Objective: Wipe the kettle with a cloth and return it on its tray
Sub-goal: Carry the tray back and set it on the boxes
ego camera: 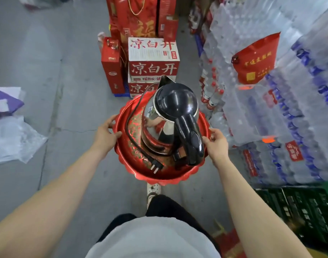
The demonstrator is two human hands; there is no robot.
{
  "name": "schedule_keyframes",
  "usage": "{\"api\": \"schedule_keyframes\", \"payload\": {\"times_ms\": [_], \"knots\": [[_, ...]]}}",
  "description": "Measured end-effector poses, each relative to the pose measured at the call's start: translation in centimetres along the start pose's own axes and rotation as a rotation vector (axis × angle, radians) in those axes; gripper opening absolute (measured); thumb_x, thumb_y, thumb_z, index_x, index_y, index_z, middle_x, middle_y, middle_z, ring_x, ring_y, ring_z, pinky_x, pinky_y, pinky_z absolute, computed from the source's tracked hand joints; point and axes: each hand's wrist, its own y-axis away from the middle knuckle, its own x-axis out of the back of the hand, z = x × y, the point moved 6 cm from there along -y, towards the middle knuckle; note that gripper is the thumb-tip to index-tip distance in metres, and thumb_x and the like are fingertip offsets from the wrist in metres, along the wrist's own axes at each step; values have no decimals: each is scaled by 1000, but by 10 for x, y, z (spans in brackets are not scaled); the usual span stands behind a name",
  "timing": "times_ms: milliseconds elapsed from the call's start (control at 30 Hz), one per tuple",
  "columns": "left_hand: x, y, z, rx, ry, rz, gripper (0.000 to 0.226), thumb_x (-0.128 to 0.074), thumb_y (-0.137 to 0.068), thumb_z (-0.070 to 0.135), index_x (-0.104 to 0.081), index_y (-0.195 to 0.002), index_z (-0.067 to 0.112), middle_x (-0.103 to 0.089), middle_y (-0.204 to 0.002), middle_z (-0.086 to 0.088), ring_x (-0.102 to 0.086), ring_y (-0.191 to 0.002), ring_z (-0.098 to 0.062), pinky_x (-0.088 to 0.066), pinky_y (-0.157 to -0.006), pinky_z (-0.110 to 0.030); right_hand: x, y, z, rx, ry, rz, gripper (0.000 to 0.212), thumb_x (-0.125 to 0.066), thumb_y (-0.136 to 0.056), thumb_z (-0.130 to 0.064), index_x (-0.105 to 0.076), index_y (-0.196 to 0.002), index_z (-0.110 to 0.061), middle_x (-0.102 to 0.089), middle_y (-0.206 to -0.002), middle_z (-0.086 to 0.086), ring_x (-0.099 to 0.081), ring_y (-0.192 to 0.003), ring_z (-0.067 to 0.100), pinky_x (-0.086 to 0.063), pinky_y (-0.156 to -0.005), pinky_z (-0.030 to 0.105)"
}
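Note:
A steel kettle (pixel 155 127) with a black lid and black handle stands upright on a round red tray (pixel 159 174) with a scalloped rim. Its black power cord (pixel 130 125) curls over the tray's left side, and the plug lies near the front rim. My left hand (pixel 106 132) grips the tray's left rim. My right hand (pixel 216 141) grips the right rim, beside the kettle's handle. I hold the tray in the air above the grey floor. No cloth is in view.
Red and white cartons (pixel 153 66) and red gift boxes (pixel 113 67) are stacked ahead. Shrink-wrapped packs of water bottles (pixel 271 101) with a red bag (pixel 256 58) on them line the right side. Dark green crates (pixel 298 211) stand at lower right. Plastic wrap (pixel 12 140) lies on the left.

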Motion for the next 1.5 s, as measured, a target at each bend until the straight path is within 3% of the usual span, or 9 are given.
{"api": "schedule_keyframes", "payload": {"times_ms": [100,233,467,600,733,800,1033,1333,1500], "knots": [[10,-77,32,-30,22,15,64,-59,-85,-12,-51,-138,22,-54,-111,-10,-53,-83,-23,-51,-78,-38,-30,-61,-56,7,-16,-19,37,-70,-89,-16,-61,-125,-20,-60,-82,-4,-58,-71,14,-50,-71,32],[27,-170,67,-58,-15,21,64,-59,-84,-14,-52,-137,21,-54,-103,-6,-54,-78,-22,-51,-75,-34,-72,-128,-114,-17,12,-21,35,-70,-90,-20,-62,-124,-21,-69,-101,7,-65,-90,23,-56,-89,43],[46,-367,124,-117,-110,-121,65,-60,-83,-13,-51,-138,20,-55,-98,0,-51,-80,-21,-51,-86,-42,-163,-232,-196,-108,-45,97,32,-69,-91,-19,-61,-122,-22,-66,-89,5,-58,-68,11,-50,-67,28],[52,-462,159,-181,-185,-168,67,-60,-79,-17,-52,-136,16,-55,-87,14,-51,-62,2,-45,-71,-18,-206,-278,-232,-206,-60,130,33,-70,-90,-19,-62,-122,-21,-69,-96,9,-66,-86,25,-54,-86,41],[39,-548,173,-154,-207,-251,68,-61,-82,-16,-47,-141,15,-55,-102,-3,-53,-72,-12,-45,-81,-33,-237,-334,-258,-263,-65,139,32,-68,-90,-15,-61,-122,-19,-65,-93,8,-65,-85,28,-55,-85,45],[27,-592,174,-144,-233,-248,69,-62,-82,-13,-48,-141,18,-56,-104,-3,-55,-70,-6,-47,-80,-32,-251,-370,-267,-287,-79,145,31,-68,-91,-13,-61,-121,-20,-63,-90,2,-64,-82,24,-57,-83,44],[-30,-728,162,-93,-305,-292,64,-61,-87,-4,-49,-136,36,-61,-101,-1,-62,-87,-35,-52,-87,-58,-300,-508,-273,-354,-26,82,26,-64,-95,-15,-56,-117,-25,-65,-88,-7,-69,-89,24,-58,-88,45],[-111,-864,123,-39,-453,-328,64,-59,-88,-2,-45,-141,30,-66,-109,-1,-62,-105,-30,-47,-99,-47,-355,-640,-246,-427,18,31,32,-62,-97,-18,-53,-128,-24,-60,-87,-13,-68,-91,23,-58,-88,51],[-136,-901,102,-38,-480,-348,63,-56,-89,-2,-46,-136,37,-66,-116,-12,-64,-104,-32,-48,-98,-53,-378,-670,-230,-466,44,16,37,-61,-98,-17,-49,-133,-22,-67,-107,8,-69,-96,31,-58,-88,53]]}}
